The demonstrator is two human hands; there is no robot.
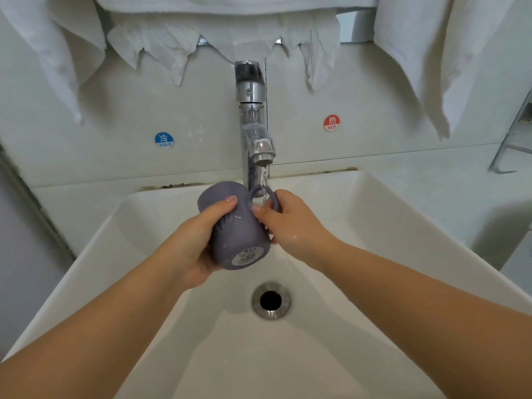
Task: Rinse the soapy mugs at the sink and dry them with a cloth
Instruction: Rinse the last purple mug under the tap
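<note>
Left hand (198, 243) is gripping the grey mug (236, 226) round its body; right hand (288, 223) is pinching the handle. Mug is lying tilted over the sink (403, 226), base toward the person, mouth away, tap (253, 125) water running onto the handle side.

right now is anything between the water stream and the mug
Nothing visible. The stream from the faucet falls straight onto the handle of the grey mug, which the left hand grips while the right hand pinches the handle.
</note>
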